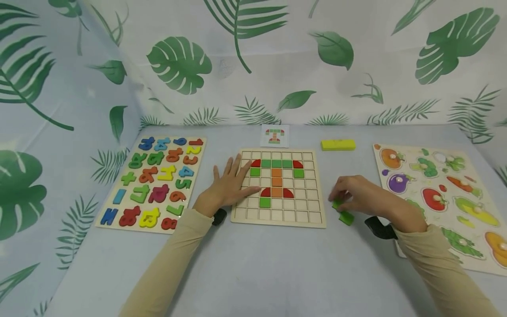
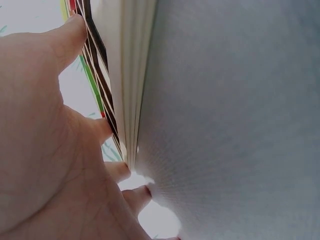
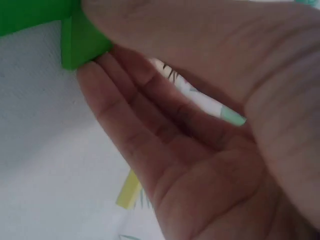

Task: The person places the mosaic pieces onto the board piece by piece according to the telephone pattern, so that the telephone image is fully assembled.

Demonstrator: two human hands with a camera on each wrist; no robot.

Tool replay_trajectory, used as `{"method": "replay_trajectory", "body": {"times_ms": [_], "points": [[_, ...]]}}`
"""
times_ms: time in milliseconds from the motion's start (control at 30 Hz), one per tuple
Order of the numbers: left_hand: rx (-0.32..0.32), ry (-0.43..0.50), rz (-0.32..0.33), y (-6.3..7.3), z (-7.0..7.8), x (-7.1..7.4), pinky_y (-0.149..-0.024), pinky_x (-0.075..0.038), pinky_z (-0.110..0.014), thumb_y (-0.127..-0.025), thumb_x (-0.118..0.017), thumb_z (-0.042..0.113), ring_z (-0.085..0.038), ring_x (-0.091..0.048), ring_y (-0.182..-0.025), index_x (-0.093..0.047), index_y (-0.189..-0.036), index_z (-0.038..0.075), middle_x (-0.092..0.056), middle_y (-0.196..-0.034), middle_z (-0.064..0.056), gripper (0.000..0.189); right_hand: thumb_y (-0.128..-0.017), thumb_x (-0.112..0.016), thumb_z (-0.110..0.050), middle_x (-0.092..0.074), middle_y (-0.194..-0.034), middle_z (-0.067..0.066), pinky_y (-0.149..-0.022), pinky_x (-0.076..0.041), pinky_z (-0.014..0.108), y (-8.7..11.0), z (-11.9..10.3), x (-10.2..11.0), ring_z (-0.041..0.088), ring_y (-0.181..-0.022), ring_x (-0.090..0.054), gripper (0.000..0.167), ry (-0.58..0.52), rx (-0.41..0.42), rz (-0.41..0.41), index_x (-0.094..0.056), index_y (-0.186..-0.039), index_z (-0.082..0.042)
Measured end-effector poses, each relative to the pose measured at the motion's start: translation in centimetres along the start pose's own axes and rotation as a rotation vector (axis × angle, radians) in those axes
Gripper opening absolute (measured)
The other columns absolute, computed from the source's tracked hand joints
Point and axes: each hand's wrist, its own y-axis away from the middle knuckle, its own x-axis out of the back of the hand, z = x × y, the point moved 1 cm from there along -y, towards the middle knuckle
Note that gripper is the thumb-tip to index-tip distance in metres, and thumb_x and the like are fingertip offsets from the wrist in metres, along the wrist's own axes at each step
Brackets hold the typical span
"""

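My left hand (image 1: 227, 187) rests with spread fingers on the left edge of a wooden grid board (image 1: 277, 220). In the left wrist view its fingertips lie along the board's side. Red, green and orange pieces fill some squares, among them an orange column (image 1: 277, 181) and a lower-left green square (image 1: 265, 202). Right of the board, my right hand (image 1: 356, 196) pinches a small green block (image 3: 85, 42) between thumb and fingers. Another green block (image 1: 346, 218) lies on the table just below that hand.
A pattern card (image 1: 275, 136) lies behind the board, with a yellow block (image 1: 338, 145) to its right. At left is a number puzzle (image 1: 158, 176); at right is a vegetable puzzle (image 1: 435, 207), partly behind my right forearm. Leaf-print cloth hangs behind the table.
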Motion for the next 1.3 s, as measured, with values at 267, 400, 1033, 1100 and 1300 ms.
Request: {"method": "replay_trajectory", "body": {"times_ms": [267, 400, 1033, 1100, 1300], "points": [[0.003, 0.001, -0.004, 0.1, 0.0, -0.1, -0.119, 0.009, -0.073, -0.105, -0.048, 0.063, -0.036, 0.015, -0.16, -0.006, -0.171, 0.018, 0.017, -0.174, -0.014, 0.09, -0.077, -0.087, 0.008, -0.07, -0.089, 0.001, -0.072, -0.058, 0.032, 0.0, 0.1, 0.1, 0.016, -0.082, -0.066, 0.025, -0.023, -0.084, 0.013, -0.076, -0.099, 0.004], [0.005, -0.001, -0.003, 0.0, -0.1, -0.1, -0.119, 0.009, -0.073, -0.105, -0.047, 0.063, -0.036, 0.015, -0.16, -0.005, -0.171, 0.018, 0.017, -0.174, -0.014, 0.09, -0.077, -0.087, 0.007, -0.07, -0.089, 0.0, -0.073, -0.058, 0.033, 0.0, 0.1, 0.2, 0.016, -0.083, -0.065, 0.025, -0.035, -0.083, 0.015, -0.076, -0.1, 0.003], [0.006, -0.008, -0.007, -0.1, 0.1, -0.1, -0.119, 0.008, -0.073, -0.105, -0.046, 0.064, -0.035, 0.015, -0.16, -0.004, -0.171, 0.019, 0.017, -0.174, -0.014, 0.091, -0.078, -0.087, 0.006, -0.071, -0.085, -0.003, -0.067, -0.056, 0.028, -0.3, -0.2, 0.0, 0.014, -0.078, -0.065, 0.021, -0.007, -0.06, 0.152, -0.078, -0.095, -0.004], [0.008, -0.01, -0.005, -0.1, 0.1, -0.1, -0.119, 0.008, -0.073, -0.105, -0.046, 0.064, -0.035, 0.015, -0.16, -0.003, -0.171, 0.019, 0.017, -0.174, -0.014, 0.09, -0.078, -0.088, 0.005, -0.071, -0.083, -0.003, -0.067, -0.056, 0.028, -0.6, -0.6, 0.2, 0.013, -0.077, -0.066, 0.021, 0.002, -0.056, 0.177, -0.078, -0.093, -0.006], [0.01, -0.006, -0.006, -0.1, 0.1, -0.1, -0.119, 0.008, -0.073, -0.105, -0.046, 0.064, -0.035, 0.016, -0.16, -0.003, -0.17, 0.019, 0.017, -0.174, -0.014, 0.091, -0.079, -0.088, 0.004, -0.072, -0.083, -0.004, -0.07, -0.057, 0.03, -1.9, -2.2, 0.2, 0.012, -0.077, -0.067, 0.018, -0.004, 0.026, 0.226, -0.077, -0.087, -0.008]]}}
